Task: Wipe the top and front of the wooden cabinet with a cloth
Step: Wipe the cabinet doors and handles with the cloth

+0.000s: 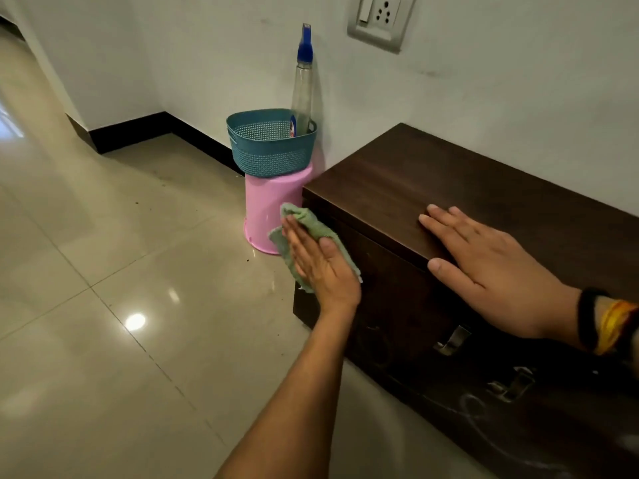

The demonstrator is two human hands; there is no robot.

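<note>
My left hand presses green cloth flat on cabinet front, mid-frame; right hand rests flat on top, grasping nothing. Next, probably: sweep cloth toward lower right.

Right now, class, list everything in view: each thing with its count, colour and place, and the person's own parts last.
wooden cabinet: one, dark brown, against the wall at right
cloth: one, green, pressed on the cabinet's left end
basket: one, teal, on the upturned bucket
bucket: one, pink, upside down beside the cabinet
spray bottle: one, clear with blue nozzle, standing in the basket
socket plate: one, white, on the wall
left hand: flat on the cloth
right hand: flat on the cabinet top
</note>
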